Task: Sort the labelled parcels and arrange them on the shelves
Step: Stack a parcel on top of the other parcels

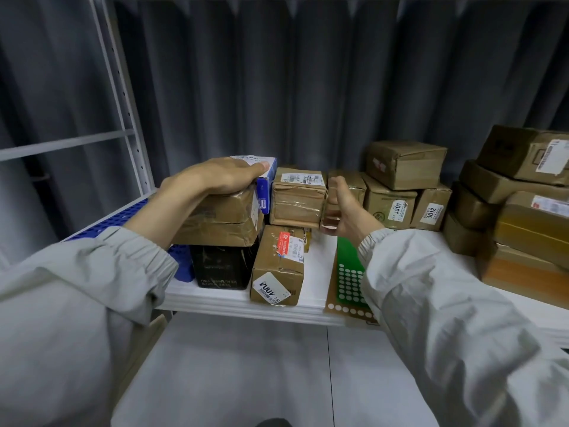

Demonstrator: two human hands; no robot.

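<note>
Two hands: left [215, 175] flat atop brown parcel [221, 215]; right [348, 211] grips taped parcel [297, 198]; stacked boxes [400, 183] crowd right.

Dim, cool indoor light falls from above, leaving the grey curtain [308, 87] murky and its folds shadowed. The white shelf [317, 272] edge looks brightest. Wide-angle distortion bends the shelf post [123, 97], and the right-hand parcels [523, 211] blur softly.
</note>
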